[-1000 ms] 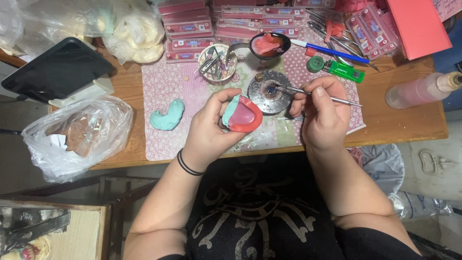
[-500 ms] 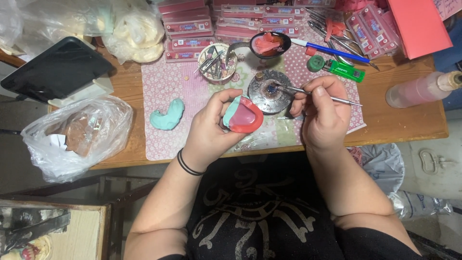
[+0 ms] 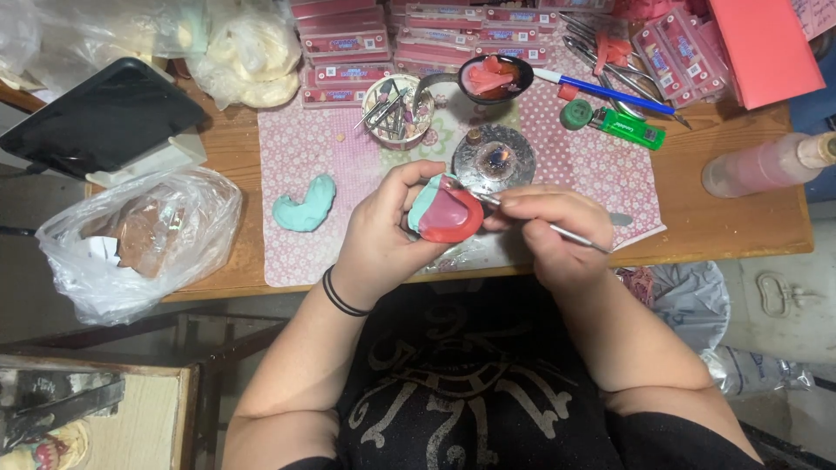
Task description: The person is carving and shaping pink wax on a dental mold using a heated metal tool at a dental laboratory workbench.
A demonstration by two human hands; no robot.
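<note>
My left hand (image 3: 383, 231) grips a teal dental cast topped with a red wax plate (image 3: 446, 211), held above the table's front edge. My right hand (image 3: 553, 231) holds a thin metal instrument (image 3: 557, 231) like a pen, its tip touching the right edge of the red wax. Just behind the cast sits a small round burner (image 3: 495, 158) with a little flame. A second teal cast (image 3: 305, 205) lies on the patterned mat (image 3: 300, 148) to the left.
A cup of metal tools (image 3: 397, 110), a ladle with red wax (image 3: 495, 78), a blue pen (image 3: 605, 89), a green lighter (image 3: 629, 127), pink boxes (image 3: 340, 43) and a bottle (image 3: 762, 164) crowd the table. A plastic bag (image 3: 131, 239) and black tray (image 3: 96, 117) sit left.
My right hand has drawn the instrument's tip back from the burner flame to the red wax on the cast. The left hand holds the cast steady.
</note>
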